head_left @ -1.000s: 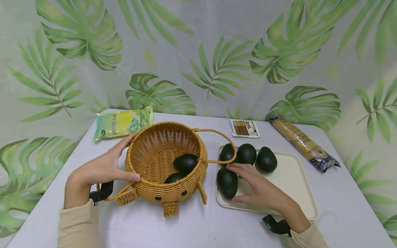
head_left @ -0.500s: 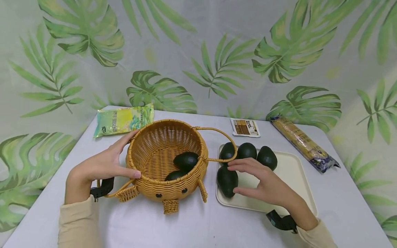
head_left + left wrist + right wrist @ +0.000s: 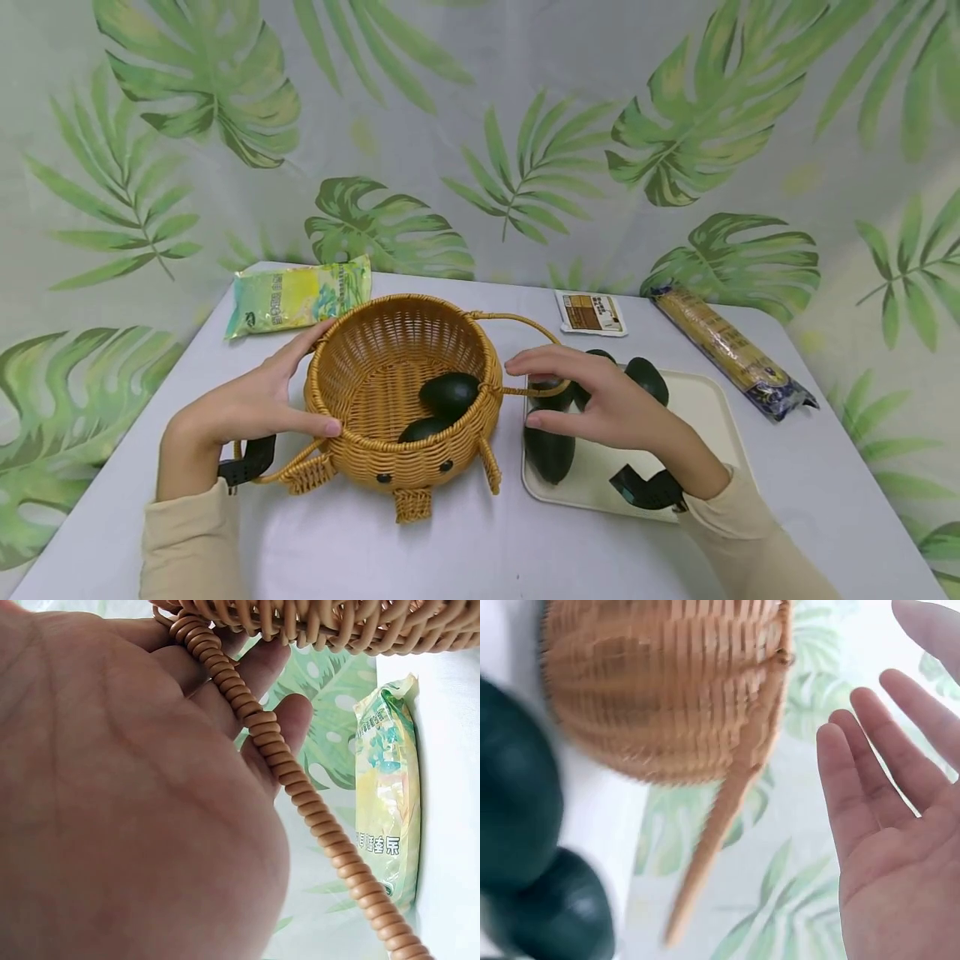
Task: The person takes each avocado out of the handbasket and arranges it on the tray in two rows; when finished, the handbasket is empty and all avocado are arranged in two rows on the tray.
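Observation:
A round wicker basket [image 3: 420,462] with a face on its front holds two dark green avocados [image 3: 448,395]. My left hand [image 3: 251,396] rests against the basket's left side, thumb straight along the rim and fingertips at the back. In the left wrist view, its palm faces the wrapped basket handle [image 3: 300,795]. My right hand [image 3: 600,396] is raised over the tray with fingers spread and nothing in it; its fingertips overlap the basket's right handle [image 3: 525,318] in the head view. Under it, an avocado [image 3: 551,457] lies at the tray's left side, partly hidden by the thumb.
More avocados [image 3: 647,379] lie along the back of the cream tray [image 3: 705,400]. Behind are a green-yellow packet [image 3: 296,298] at left and a small white-brown sachet [image 3: 591,313]. A long noodle pack [image 3: 723,346] lies at the right.
My right hand has risen from beside the front avocado and moved up and left toward the basket's right handle. That avocado stays on the tray; my left hand and the basket keep their place.

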Available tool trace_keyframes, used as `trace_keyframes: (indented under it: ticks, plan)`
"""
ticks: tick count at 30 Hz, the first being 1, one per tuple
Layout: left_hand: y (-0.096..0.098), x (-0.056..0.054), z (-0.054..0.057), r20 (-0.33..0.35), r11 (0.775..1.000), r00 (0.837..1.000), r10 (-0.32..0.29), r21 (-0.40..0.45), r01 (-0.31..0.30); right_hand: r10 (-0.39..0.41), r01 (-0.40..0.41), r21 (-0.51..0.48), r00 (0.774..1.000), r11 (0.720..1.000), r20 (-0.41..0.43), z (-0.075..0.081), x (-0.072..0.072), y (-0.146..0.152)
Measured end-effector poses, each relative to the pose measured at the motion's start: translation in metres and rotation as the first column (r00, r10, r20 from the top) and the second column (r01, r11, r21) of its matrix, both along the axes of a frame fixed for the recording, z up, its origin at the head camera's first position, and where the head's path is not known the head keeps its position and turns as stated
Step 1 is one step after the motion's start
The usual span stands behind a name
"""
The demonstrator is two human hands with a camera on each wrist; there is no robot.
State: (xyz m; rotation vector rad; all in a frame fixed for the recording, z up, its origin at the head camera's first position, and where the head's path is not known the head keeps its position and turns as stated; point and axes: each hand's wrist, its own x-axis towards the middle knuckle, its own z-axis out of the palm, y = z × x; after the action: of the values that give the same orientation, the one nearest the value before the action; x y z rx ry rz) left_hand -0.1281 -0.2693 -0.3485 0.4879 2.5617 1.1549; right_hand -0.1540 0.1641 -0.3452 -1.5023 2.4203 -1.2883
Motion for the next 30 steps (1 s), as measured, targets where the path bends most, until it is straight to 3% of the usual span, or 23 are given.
trace_keyframes:
  ticks: [4,12,24,30]
  plan:
    - [0.001,-0.001,-0.001,-0.017,1.0,1.0,-0.006,0.012,0.006,0.069,-0.069,0.003,0.998,0.998,-0.013,0.017,-0.01,-0.022]
    - [0.0,0.001,0.0,-0.006,1.0,1.0,0.002,-0.002,-0.002,0.175,-0.172,0.116,0.984,0.978,-0.016,0.042,-0.033,-0.072]
    - [0.001,0.003,-0.002,-0.014,1.0,1.0,-0.002,0.007,0.002,0.226,-0.257,0.32,0.965,0.912,0.132,0.039,-0.055,-0.133]
    - [0.001,0.002,-0.002,-0.023,1.0,1.0,-0.002,0.008,0.002,0.211,-0.243,0.478,0.97,0.844,0.12,0.03,-0.063,-0.15]
